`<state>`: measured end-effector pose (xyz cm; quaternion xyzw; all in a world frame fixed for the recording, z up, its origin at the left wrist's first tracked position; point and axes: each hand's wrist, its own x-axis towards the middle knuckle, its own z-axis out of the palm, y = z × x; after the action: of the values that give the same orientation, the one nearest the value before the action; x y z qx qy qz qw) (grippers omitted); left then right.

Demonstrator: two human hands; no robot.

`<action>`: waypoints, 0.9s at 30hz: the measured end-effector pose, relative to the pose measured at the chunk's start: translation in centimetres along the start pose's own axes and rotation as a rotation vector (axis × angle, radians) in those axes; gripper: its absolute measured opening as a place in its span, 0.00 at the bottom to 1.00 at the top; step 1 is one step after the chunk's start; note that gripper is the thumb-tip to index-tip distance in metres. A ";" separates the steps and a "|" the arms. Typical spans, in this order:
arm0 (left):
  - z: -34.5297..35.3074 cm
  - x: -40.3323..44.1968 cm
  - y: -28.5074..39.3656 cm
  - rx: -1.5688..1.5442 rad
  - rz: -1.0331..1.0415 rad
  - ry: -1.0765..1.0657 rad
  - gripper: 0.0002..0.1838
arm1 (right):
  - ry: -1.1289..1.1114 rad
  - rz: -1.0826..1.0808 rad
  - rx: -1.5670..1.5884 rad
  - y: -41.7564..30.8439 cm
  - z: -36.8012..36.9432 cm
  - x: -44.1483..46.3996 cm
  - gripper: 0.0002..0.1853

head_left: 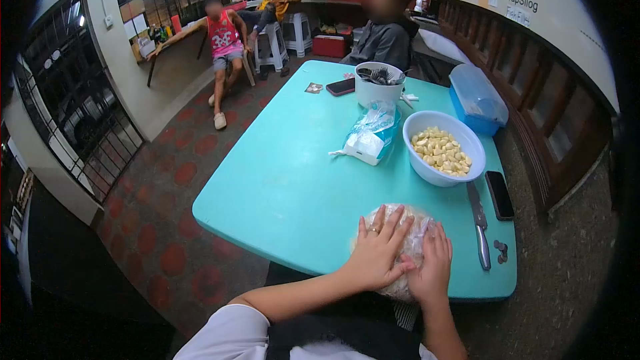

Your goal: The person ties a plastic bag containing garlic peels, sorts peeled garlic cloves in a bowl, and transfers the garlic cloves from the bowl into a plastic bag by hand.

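Note:
A round, pale bundle in clear, crinkled plastic (417,228) lies at the table's near edge; I cannot make out its contents. My left hand (383,248) lies flat on top of it, fingers spread, a ring on one finger. Against its right side rests my right hand (430,267), fingers stretched out and the thumb near the left hand. Beyond them stands a pale blue bowl (417,160) of peeled garlic cloves (443,152). A knife (479,227) lies to the right of the hands, its blade pointing away from me.
On the turquoise table (280,187) are a tissue pack (370,137), a white tub of utensils (370,93), a lidded blue box (479,97), phones (500,195) (341,87) and coins (501,251). A person in a dark jacket (383,45) sits at the far side; two others sit farther back.

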<state>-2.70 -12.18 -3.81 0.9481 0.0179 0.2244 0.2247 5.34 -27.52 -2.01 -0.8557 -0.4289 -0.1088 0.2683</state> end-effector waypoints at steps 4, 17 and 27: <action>0.4 -0.1 -0.2 -0.010 -0.012 -0.002 0.47 | 0.013 0.010 0.004 0.1 0.4 -0.1 0.39; 0.9 -0.5 -0.4 -0.009 -0.003 -0.028 0.42 | -0.006 0.018 -0.036 0.4 1.5 -0.7 0.35; 1.0 -0.5 -0.4 -0.024 -0.004 -0.022 0.40 | -0.010 0.022 -0.023 0.4 1.7 -0.6 0.35</action>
<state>-2.69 -12.32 -4.99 0.9477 0.0148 0.2137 0.2365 5.21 -27.21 -3.86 -0.8638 -0.4196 -0.1066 0.2578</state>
